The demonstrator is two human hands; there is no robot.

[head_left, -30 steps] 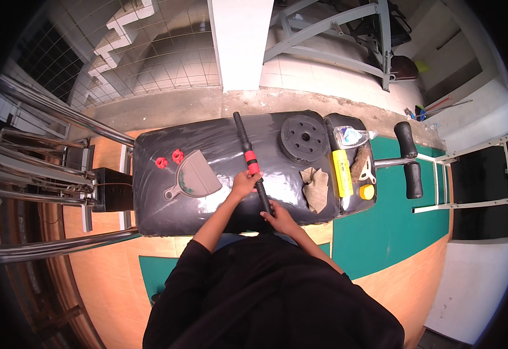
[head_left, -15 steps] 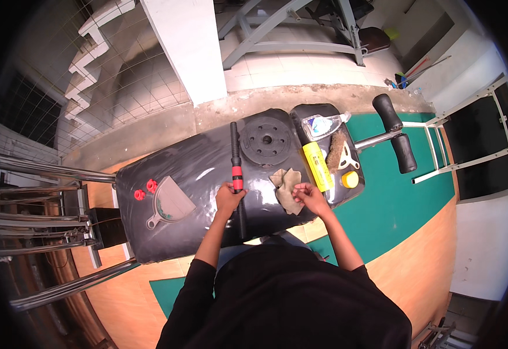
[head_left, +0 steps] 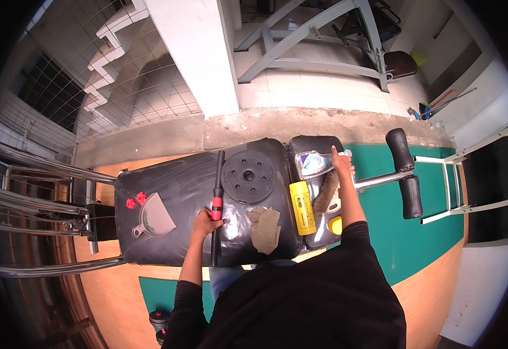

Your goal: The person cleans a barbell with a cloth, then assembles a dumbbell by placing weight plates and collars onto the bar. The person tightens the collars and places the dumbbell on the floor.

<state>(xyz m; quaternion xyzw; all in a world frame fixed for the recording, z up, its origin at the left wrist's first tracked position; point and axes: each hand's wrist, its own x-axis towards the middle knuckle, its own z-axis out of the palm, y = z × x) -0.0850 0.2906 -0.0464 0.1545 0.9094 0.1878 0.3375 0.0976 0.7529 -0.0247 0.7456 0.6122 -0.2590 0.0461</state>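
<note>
In the head view, the left hand (head_left: 207, 221) holds a long black bar with a ribbed grip and red middle collar (head_left: 216, 205), its fingers curled round it near the collar. The bar lies across the shiny black padded counter (head_left: 190, 180), just left of a round black weight plate with holes (head_left: 248, 185). A firm, level hold there should stop it rolling.

The right hand (head_left: 343, 163) is at the neck of a clear plastic bottle with a blue-and-white label (head_left: 314, 165), lying on its side on the smaller pad. Its fingers are partly spread about the neck; whether they have closed, I cannot tell. Thin plastic probably dents easily, so a light, full wrap below the cap suits it best, with the wrist kept clear of the brown-bristled brush (head_left: 326, 193) just beneath.
</note>
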